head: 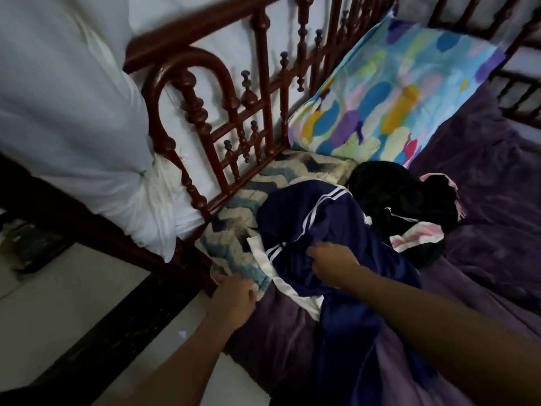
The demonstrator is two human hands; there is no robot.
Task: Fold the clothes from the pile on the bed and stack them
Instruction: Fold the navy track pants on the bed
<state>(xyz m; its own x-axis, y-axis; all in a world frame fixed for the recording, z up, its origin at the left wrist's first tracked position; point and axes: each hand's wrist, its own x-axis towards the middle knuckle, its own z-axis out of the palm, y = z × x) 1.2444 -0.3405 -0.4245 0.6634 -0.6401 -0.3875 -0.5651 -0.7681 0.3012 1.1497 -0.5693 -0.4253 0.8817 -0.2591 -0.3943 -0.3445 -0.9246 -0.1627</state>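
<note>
A navy garment with white stripes (319,218) lies crumpled on the purple bed cover (483,230). My right hand (333,262) grips a bunch of its blue fabric near the middle. My left hand (234,300) pinches the near corner of a cream and blue zigzag towel (234,244) at the bed's edge, beside the garment's white trim. Behind them sits a black garment (395,194) heaped with a pink and white piece (415,235).
A colourful patterned pillow (389,92) leans against the dark red wooden headboard (234,112). White fabric (73,127) hangs over the rail at left. Pale floor tiles (73,312) lie below left.
</note>
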